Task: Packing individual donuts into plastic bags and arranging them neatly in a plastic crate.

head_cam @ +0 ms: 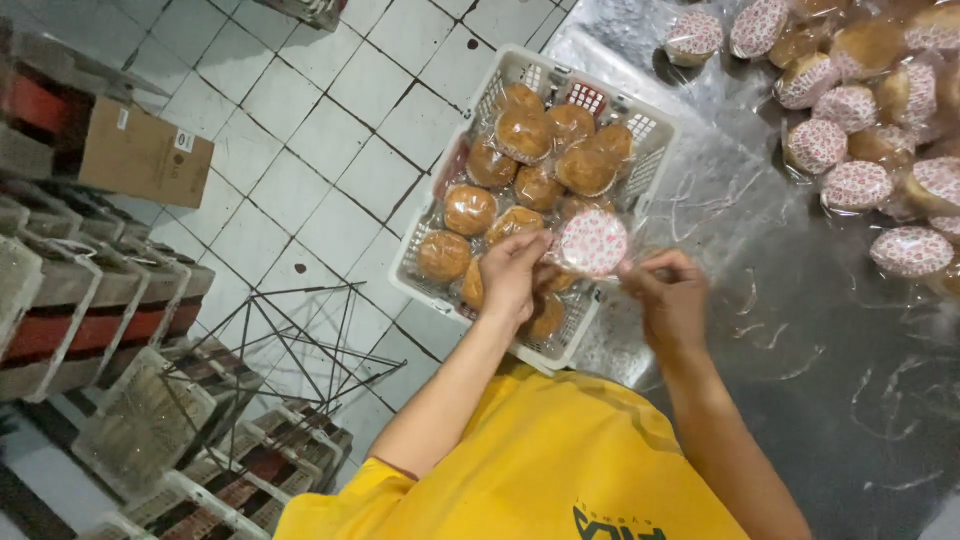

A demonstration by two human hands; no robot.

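Wrapped bun (593,242) held between both hands over near edge of white basket (640,165). Likely light, soft, squashable; film slippery, so pinch at wrapper edges. Left hand (512,275) closed on left side; right hand (668,292) pinches right edge. Forearms angled forward. Beyond: more buns (850,110) on steel table (800,330).

White plastic basket (645,130) is showing a perforated, slightly glossy wall. Buns (470,210) inside are looking golden and smooth under shiny clear plastic wrap. Wrapped bun (593,243) between both hands is showing a matt paper base, white with red print. Metal table (800,330) is gleaming, scuffed. Floor tiles (300,150) are looking glazed; cardboard box (140,155) matt brown.
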